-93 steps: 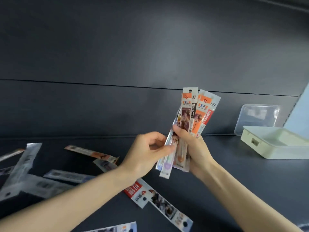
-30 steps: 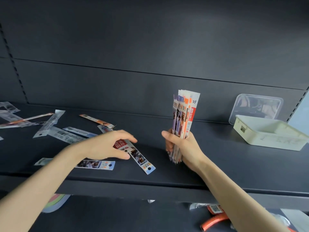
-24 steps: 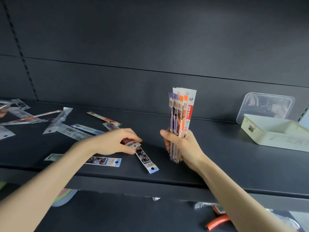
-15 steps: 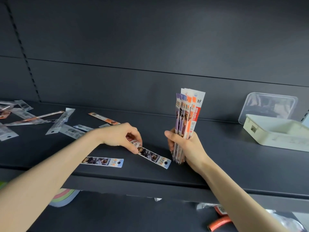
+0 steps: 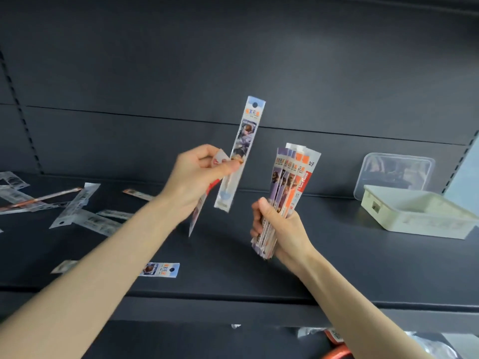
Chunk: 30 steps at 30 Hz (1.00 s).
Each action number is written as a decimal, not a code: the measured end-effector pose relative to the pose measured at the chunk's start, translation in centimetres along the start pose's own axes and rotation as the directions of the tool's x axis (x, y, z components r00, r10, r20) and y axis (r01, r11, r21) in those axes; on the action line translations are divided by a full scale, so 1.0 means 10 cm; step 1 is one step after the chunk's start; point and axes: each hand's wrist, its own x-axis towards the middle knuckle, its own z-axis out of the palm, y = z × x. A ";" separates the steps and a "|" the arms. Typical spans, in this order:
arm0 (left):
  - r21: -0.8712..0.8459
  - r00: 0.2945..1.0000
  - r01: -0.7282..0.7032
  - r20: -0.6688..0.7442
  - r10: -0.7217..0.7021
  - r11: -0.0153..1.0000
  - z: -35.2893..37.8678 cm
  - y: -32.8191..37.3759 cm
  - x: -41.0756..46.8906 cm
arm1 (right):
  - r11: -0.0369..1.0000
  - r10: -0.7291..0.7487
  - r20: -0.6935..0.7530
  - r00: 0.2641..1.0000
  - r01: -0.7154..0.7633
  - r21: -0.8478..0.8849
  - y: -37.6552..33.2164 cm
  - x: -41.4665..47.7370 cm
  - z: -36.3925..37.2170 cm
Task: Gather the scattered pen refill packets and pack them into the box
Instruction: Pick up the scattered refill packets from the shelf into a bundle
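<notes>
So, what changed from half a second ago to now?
The left hand has pinched the blue-topped refill packet, with a red-printed packet behind it, and lifted both off the shelf, upright, next to the bundle of packets. Unchanged: the right hand grips that bundle upright, the box sits open at right, scattered packets lie at left.

This looks like a shop, seen at a display rack. The dark metal shelf [image 5: 363, 268] has a flat back panel [image 5: 233, 60] and a slotted upright [image 5: 24, 125] at 10 o'clock, as store racks have. The loose packets [image 5: 75, 206] at 9 o'clock are sealed and printed. The raised packet [image 5: 245, 141] at the centre has a hang hole on top.
</notes>
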 end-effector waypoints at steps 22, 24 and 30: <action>-0.344 0.972 0.160 -0.109 -0.209 0.925 0.40 0.12 0.06 | 0.997 0.005 0.260 0.966 0.016 -0.078 -0.04 0.15 0.07; -0.420 0.964 0.190 -0.091 -0.249 0.887 0.42 0.13 0.08 | 0.993 0.032 0.272 0.962 0.000 -0.117 -0.01 0.14 0.08; -0.404 0.971 0.231 0.034 -0.238 0.885 0.47 0.07 0.02 | 0.992 0.075 0.255 0.964 -0.045 -0.122 0.00 0.18 0.10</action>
